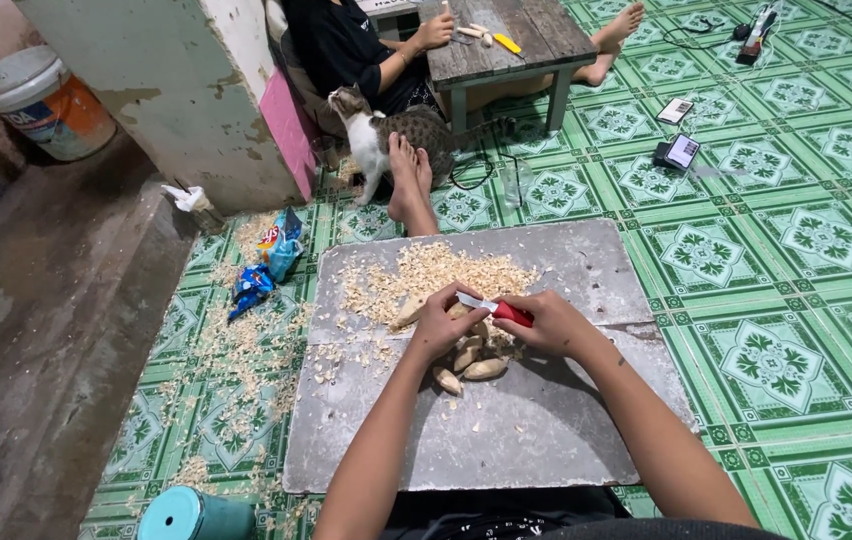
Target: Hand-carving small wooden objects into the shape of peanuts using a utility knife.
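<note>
My left hand [441, 325] grips a small pale wooden piece [409, 312] over a grey board [566, 270] lying across my lap. My right hand [546, 322] is closed on a red-handled knife [498, 308], its blade pointing left toward the piece. Several carved pale pieces [471, 362] lie just below my hands. A heap of wood shavings [426, 275] covers the board's far left part.
Shavings and blue snack wrappers [266, 265] litter the green patterned floor at left. A teal cylinder [196, 515] stands near my left knee. Ahead sit a tabby-and-white cat [386, 135], another person at a low wooden table [506, 45], a bucket [46, 100] and small devices [678, 152].
</note>
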